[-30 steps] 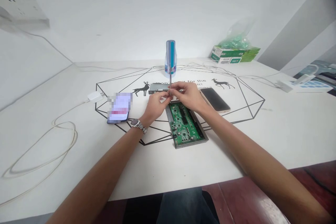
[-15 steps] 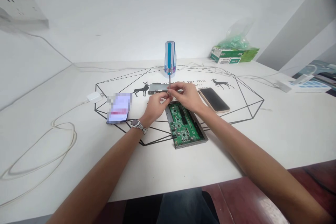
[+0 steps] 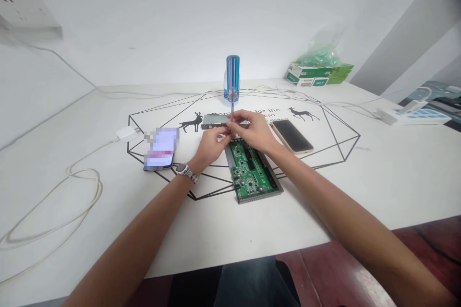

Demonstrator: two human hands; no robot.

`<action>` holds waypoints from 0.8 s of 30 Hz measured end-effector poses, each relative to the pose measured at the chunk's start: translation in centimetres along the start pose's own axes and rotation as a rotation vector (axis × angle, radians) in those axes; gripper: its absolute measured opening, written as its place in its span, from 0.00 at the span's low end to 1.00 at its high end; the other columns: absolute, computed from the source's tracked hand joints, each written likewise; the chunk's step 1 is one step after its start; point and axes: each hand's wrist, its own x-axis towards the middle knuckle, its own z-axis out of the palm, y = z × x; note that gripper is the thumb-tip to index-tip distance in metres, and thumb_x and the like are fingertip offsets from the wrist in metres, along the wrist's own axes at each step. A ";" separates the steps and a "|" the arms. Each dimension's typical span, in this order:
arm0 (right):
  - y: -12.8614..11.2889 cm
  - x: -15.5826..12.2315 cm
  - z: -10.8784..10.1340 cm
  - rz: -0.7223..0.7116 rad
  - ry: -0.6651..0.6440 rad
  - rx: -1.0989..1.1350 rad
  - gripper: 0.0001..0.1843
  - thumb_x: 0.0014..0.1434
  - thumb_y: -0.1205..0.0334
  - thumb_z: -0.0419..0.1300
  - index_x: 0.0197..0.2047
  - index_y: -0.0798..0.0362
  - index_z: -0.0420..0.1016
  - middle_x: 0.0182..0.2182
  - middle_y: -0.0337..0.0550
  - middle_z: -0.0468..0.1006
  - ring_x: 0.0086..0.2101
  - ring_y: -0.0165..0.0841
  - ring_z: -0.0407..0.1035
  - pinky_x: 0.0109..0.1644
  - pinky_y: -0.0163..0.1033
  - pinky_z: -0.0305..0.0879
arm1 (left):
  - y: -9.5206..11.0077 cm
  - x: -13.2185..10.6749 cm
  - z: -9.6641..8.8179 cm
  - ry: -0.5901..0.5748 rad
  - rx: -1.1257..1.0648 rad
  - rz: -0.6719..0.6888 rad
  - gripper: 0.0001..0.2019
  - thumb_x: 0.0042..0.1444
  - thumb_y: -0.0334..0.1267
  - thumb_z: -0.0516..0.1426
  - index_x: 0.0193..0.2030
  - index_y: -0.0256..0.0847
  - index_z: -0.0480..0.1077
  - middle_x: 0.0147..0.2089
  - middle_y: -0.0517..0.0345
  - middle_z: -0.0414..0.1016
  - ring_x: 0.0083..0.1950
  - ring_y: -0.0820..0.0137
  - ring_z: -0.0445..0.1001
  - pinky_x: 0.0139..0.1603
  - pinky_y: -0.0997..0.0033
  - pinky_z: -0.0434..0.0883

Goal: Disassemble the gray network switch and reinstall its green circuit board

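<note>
A green circuit board (image 3: 250, 169) lies in a grey metal tray in front of me on the white table (image 3: 223, 220). A screwdriver (image 3: 232, 76) with a clear blue handle stands upright, its thin shaft coming down to the board's far end. My left hand (image 3: 211, 144), with a watch on the wrist, pinches the shaft near its tip. My right hand (image 3: 254, 130) pinches the same shaft from the other side. A grey metal cover (image 3: 212, 121) lies just behind my fingers.
A lit phone (image 3: 161, 149) lies left of the board and a dark phone (image 3: 291, 136) to its right. A white charger (image 3: 125, 133) and looped cable (image 3: 72, 192) sit at the left. A green box (image 3: 317, 73) stands at the back right, a power strip (image 3: 410, 115) far right.
Both hands stay pinched on the screwdriver shaft. The whole scene has shifted slightly left as my head moved.
</note>
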 end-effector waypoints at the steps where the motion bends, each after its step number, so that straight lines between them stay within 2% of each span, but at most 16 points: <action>1: 0.0 0.0 0.0 -0.003 -0.016 0.010 0.10 0.59 0.60 0.65 0.42 0.54 0.82 0.36 0.44 0.84 0.37 0.36 0.77 0.44 0.43 0.73 | -0.1 0.0 0.0 -0.015 -0.002 0.007 0.12 0.64 0.44 0.58 0.40 0.40 0.81 0.44 0.52 0.86 0.45 0.60 0.81 0.51 0.60 0.75; 4: -0.1 0.0 -0.1 0.003 -0.016 0.019 0.08 0.60 0.60 0.63 0.39 0.54 0.83 0.36 0.45 0.85 0.37 0.37 0.77 0.44 0.43 0.73 | -0.1 -0.1 0.2 -0.012 0.011 0.002 0.11 0.64 0.43 0.59 0.42 0.40 0.81 0.45 0.53 0.86 0.46 0.61 0.81 0.51 0.61 0.75; 10: -0.6 0.2 0.2 0.012 0.063 -0.028 0.06 0.56 0.60 0.66 0.30 0.53 0.79 0.30 0.42 0.83 0.33 0.35 0.74 0.40 0.41 0.71 | 0.2 -0.1 0.6 0.116 0.002 -0.041 0.13 0.59 0.49 0.64 0.36 0.39 0.78 0.37 0.54 0.84 0.39 0.63 0.80 0.46 0.64 0.75; 13: -0.5 0.0 0.2 0.013 0.034 -0.021 0.07 0.57 0.60 0.67 0.36 0.54 0.82 0.31 0.42 0.83 0.34 0.35 0.76 0.42 0.42 0.71 | 0.3 0.1 0.3 0.083 -0.002 -0.035 0.17 0.61 0.52 0.62 0.36 0.39 0.79 0.37 0.53 0.85 0.39 0.62 0.79 0.46 0.63 0.75; 16: -0.3 -0.2 0.1 0.019 -0.006 -0.003 0.09 0.58 0.61 0.65 0.41 0.55 0.83 0.36 0.45 0.85 0.37 0.37 0.77 0.44 0.43 0.72 | 0.3 0.1 0.0 0.022 0.000 -0.007 0.17 0.63 0.50 0.59 0.38 0.39 0.81 0.40 0.53 0.85 0.41 0.61 0.80 0.47 0.62 0.74; 20: -0.3 -0.1 0.1 0.012 0.008 -0.009 0.06 0.58 0.62 0.64 0.36 0.54 0.82 0.35 0.45 0.85 0.36 0.36 0.76 0.43 0.43 0.71 | 0.1 0.0 0.0 -0.010 0.027 0.004 0.13 0.64 0.44 0.58 0.38 0.39 0.80 0.41 0.54 0.85 0.43 0.61 0.80 0.48 0.62 0.73; 24: -0.5 -0.1 0.2 0.020 0.058 -0.020 0.05 0.56 0.62 0.67 0.32 0.54 0.80 0.30 0.42 0.82 0.32 0.34 0.74 0.40 0.41 0.71 | 0.4 -0.2 0.4 0.075 0.019 -0.045 0.11 0.61 0.46 0.62 0.39 0.39 0.79 0.40 0.53 0.85 0.42 0.62 0.80 0.45 0.64 0.74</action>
